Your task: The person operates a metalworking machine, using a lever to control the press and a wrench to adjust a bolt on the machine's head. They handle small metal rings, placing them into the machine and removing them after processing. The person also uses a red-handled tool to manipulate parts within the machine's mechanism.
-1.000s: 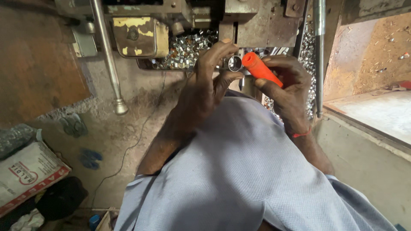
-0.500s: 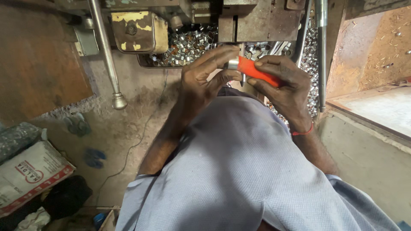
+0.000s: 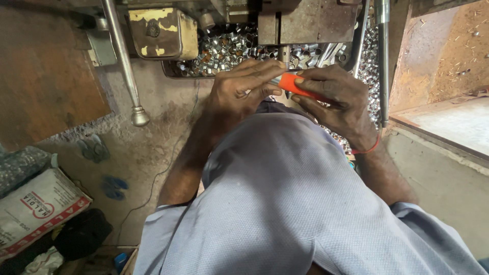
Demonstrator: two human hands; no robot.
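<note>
Your left hand (image 3: 239, 94) and right hand (image 3: 338, 99) meet at upper centre of the frame, just below the machine (image 3: 305, 20). Your right hand is closed round an orange tool (image 3: 295, 85), fingers curled over its top and thumb under it; only the tool's left end shows, the rest is hidden in the grip. Your left hand has fingers held together and stretched right, tips touching the tool's end. A small grey metal bit shows at that end, between both hands; cannot tell what it is or which hand pinches it. There is a red band (image 3: 368, 149) on your right wrist.

Behind your hands, a tray (image 3: 170, 71) full of small shiny metal rings (image 3: 224, 48) runs across the top of the frame, and more rings spill down the right side beside a vertical steel rod (image 3: 383, 61). A yellow-painted box (image 3: 163, 33) sits at upper left of the tray. A long lever with a ball end (image 3: 138, 116) hangs down at upper left. A printed sack (image 3: 35, 211) lies on the floor (image 3: 153, 137) at lower left. Your grey-blue shirt (image 3: 285, 203) fills the lower centre.
</note>
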